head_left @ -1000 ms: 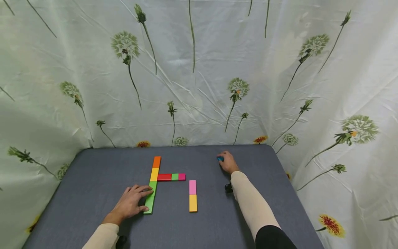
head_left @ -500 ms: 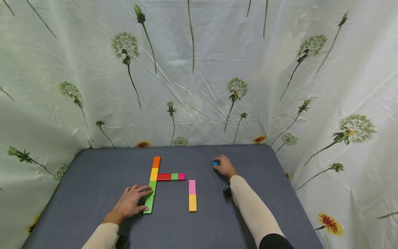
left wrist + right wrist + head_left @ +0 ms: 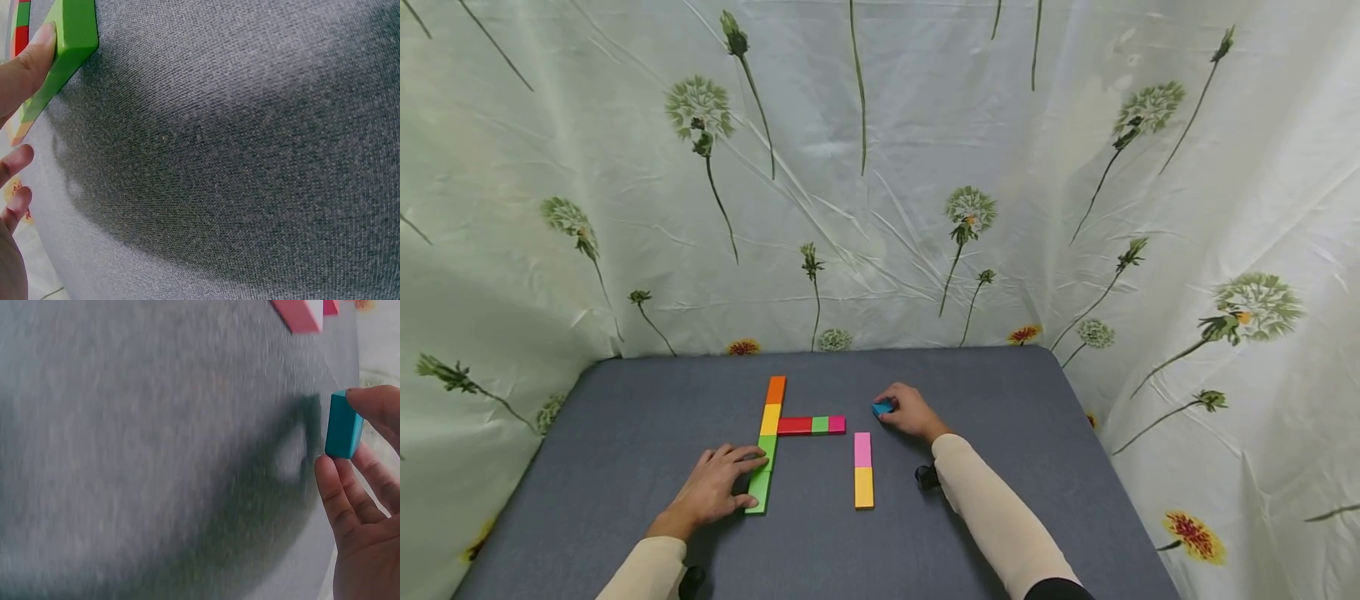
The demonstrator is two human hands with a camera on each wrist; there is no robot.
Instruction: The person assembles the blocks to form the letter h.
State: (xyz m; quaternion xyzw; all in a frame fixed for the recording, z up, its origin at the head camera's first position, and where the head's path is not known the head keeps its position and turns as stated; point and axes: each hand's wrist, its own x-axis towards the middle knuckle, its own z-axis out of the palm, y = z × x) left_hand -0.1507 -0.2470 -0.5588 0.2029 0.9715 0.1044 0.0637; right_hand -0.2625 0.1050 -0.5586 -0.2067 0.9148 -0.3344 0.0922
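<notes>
My right hand [image 3: 913, 415] pinches a small blue block [image 3: 883, 408] between thumb and fingertips. In the right wrist view the teal-blue block [image 3: 341, 428] is held apart from its shadow on the cloth. My left hand [image 3: 713, 485] rests beside a slanting row, its thumb and fingertips touching two green blocks [image 3: 759, 492]. A yellow block [image 3: 771, 419] and an orange block [image 3: 777, 389] continue that row away from me. Rightward from it runs a bar of a red block [image 3: 795, 426], a small green block [image 3: 820, 425] and a magenta block [image 3: 837, 425].
Apart to the right, a pink block [image 3: 862, 450] and a yellow-orange block [image 3: 864, 487] form a short upright line in the head view. Everything lies on a grey cloth-covered table [image 3: 985, 533]. Behind it hangs a white flowered curtain [image 3: 880, 225].
My right hand has carried the blue block leftward and a little nearer, from the table's far right to just right of the magenta block. The left hand has stayed in place.
</notes>
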